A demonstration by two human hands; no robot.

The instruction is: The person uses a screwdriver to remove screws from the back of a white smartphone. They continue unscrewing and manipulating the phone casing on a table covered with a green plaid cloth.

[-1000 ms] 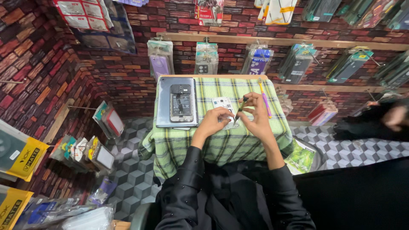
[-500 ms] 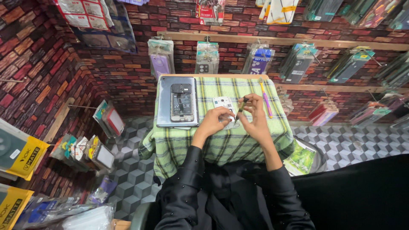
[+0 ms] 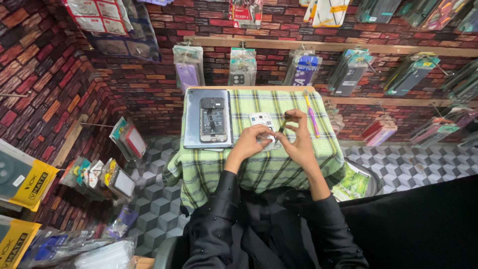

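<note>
White phone part (image 3: 262, 121) lying on the green plaid cloth (image 3: 259, 169), near the table's middle, partly hidden under the fingers. Left hand (image 3: 253, 140) curled down on its near edge, fingertips pinching it. Right hand (image 3: 298, 139) just beside, closed around a thin dark tool (image 3: 283, 123) tilted toward the part. To the left, an opened phone (image 3: 213, 119) lying on a grey tray (image 3: 191, 124). To the right, a pink-and-yellow tool (image 3: 312, 114) flat on the cloth. Behind, phone cases (image 3: 242, 67) hanging on a brick wall (image 3: 149, 94).
</note>
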